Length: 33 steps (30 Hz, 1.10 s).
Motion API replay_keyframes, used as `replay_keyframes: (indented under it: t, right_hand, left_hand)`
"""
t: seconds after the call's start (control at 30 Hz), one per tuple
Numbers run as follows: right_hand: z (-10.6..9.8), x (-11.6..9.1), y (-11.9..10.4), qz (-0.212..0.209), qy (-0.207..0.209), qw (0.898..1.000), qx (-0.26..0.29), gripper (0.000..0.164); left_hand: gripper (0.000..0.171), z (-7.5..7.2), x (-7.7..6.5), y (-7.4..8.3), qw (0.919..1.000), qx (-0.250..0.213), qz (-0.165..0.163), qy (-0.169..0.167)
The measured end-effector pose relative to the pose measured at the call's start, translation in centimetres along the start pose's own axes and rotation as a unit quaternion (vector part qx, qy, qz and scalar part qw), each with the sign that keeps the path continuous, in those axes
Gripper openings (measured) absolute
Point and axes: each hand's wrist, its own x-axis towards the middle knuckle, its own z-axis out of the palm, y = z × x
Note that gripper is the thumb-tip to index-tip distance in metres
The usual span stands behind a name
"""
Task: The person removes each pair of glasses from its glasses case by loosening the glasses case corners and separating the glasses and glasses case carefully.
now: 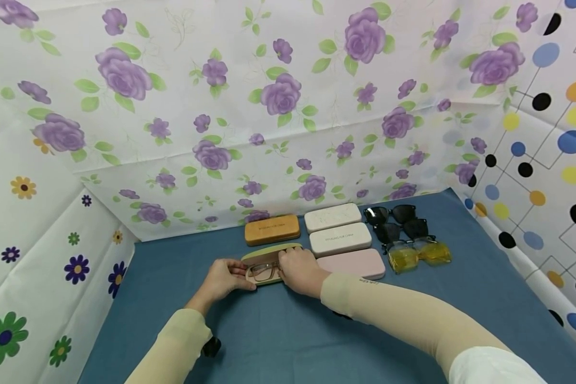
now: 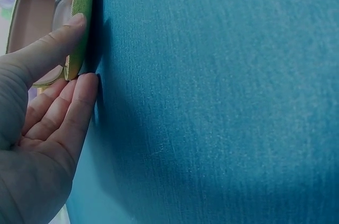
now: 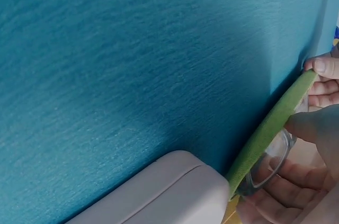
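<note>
An open green glasses case (image 1: pixel 271 248) with a pinkish-beige lining lies on the blue cloth, its lid raised at the back. Clear-framed eyeglasses (image 1: pixel 263 272) are inside it. My left hand (image 1: pixel 219 279) holds the case's left end; in the left wrist view the thumb lies over the green front wall (image 2: pixel 81 33), with the other fingers below the end. My right hand (image 1: pixel 301 271) is at the right end of the case. Its thumb and fingers grip the eyeglasses (image 3: pixel 290 142) in the right wrist view, hiding part of the frame.
Right beside the green case lies a closed pink case (image 1: pixel 352 264). Two white cases (image 1: pixel 341 239) and an orange case (image 1: pixel 272 230) sit behind. Dark sunglasses (image 1: pixel 390 214) and yellow-lensed glasses (image 1: pixel 418 256) lie at the right. Floral cloth walls (image 1: pixel 249 128) enclose the table.
</note>
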Motion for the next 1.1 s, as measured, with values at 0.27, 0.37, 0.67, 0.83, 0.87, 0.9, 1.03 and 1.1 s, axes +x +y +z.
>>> replay_keyframes:
  t: [0.27,0.37,0.67,0.83,0.87,0.9,1.03,1.1]
  right_hand:
    - [-0.3,-0.3,-0.3,0.004,-0.01,0.999,0.036,0.031]
    - [-0.6,-0.5,-0.5,-0.016,-0.012,0.999,0.039,0.028]
    - [-1.3,-0.7,-0.8,-0.082,-0.026,0.996,0.006,0.008]
    - [-1.2,-0.7,-0.7,-0.1,-0.002,0.994,-0.043,0.009]
    - [-1.2,-0.7,-0.7,-0.105,0.005,0.993,-0.051,0.01]
    - [-1.2,-0.6,-0.7,-0.11,0.011,0.992,-0.056,0.01]
    - [-1.4,-0.6,-0.6,-0.124,0.018,0.99,-0.067,0.011]
    - [-1.4,-0.6,-0.5,-0.128,0.017,0.989,-0.067,0.011]
  left_hand:
    - [0.054,0.0,-0.1,0.1,1.0,-0.009,0.002,0.001]
    - [0.054,0.1,0.0,-0.1,1.0,-0.006,0.003,0.002]
    - [0.055,-0.1,-0.1,-0.1,0.9997,0.018,0.016,0.006]
    - [0.056,-0.1,-0.1,-0.1,0.9996,0.02,0.02,0.005]
    - [0.056,-0.1,-0.1,-0.1,0.9996,0.021,0.02,0.005]
    - [0.056,-0.1,-0.1,-0.1,0.9995,0.021,0.021,0.005]
    - [0.057,-0.1,-0.1,-0.1,0.9994,0.023,0.025,0.004]
    - [0.056,-0.1,-0.1,-0.1,0.9994,0.024,0.026,0.003]
